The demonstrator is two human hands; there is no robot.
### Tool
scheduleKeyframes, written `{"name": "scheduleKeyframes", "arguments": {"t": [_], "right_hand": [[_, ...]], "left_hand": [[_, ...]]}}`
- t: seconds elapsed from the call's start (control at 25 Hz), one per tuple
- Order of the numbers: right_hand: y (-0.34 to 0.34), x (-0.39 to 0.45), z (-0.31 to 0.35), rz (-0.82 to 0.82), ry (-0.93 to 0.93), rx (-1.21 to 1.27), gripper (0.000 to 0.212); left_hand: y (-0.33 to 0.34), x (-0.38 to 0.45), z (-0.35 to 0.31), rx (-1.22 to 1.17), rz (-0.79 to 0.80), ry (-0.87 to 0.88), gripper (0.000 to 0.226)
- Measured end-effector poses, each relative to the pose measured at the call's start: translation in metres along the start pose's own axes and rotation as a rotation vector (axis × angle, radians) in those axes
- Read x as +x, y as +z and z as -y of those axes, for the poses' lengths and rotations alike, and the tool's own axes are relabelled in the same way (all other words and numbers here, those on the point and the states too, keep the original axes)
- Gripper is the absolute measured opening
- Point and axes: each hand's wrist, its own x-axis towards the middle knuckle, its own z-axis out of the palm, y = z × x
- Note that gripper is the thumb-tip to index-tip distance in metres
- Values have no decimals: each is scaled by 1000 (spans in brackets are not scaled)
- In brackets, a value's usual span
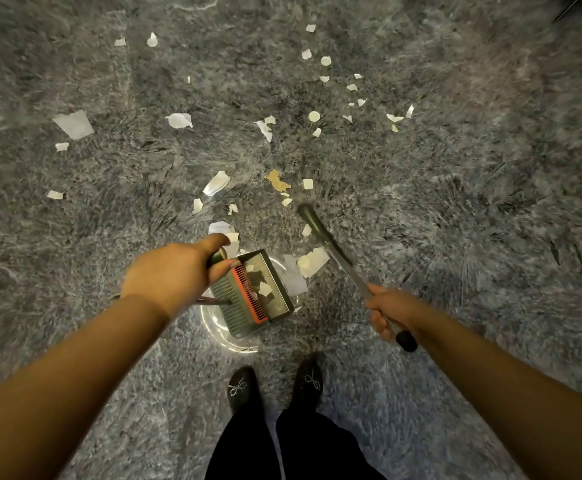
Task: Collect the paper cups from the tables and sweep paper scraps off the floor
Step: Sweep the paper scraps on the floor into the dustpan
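Left hand [178, 268] gripping dustpan [253, 292] handle; right hand [391, 311] gripping broom [331, 247] handle; paper scraps [74, 124] scattered over grey carpet [455, 202].

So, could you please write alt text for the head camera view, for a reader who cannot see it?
Seen from above, a person's left hand grips a dustpan holding a few paper scraps, while the right hand grips a broom handle. Many white paper scraps lie scattered on the grey carpet ahead; black shoes show below.
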Motion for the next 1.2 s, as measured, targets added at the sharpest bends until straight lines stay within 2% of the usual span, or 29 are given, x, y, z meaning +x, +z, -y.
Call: {"name": "scheduleKeyframes", "arguments": {"t": [0.12, 0.36, 0.48, 0.64, 0.88, 1.08, 1.2], "right_hand": [[36, -13, -27, 32, 27, 40, 63], [109, -47, -58, 179, 96, 160, 60], [125, -64, -66, 193, 81, 166, 58], [115, -87, -73, 193, 68, 196, 57], [96, -112, -86, 149, 7, 281, 59], [77, -110, -94, 102, -40, 314, 60], [71, -102, -98, 69, -44, 316, 60]], "left_hand": [[-2, 5, 2, 10, 18, 5, 64], [1, -8, -2, -9, 40, 12, 47], [3, -11, 1, -44, 55, 7, 49], [6, -12, 7, -46, 40, 27, 53], [-1, -27, 27, -108, 53, 56, 44], [-10, -48, 32, -61, 83, 183, 68], [-15, -56, 31, -26, 100, 181, 62]]}}
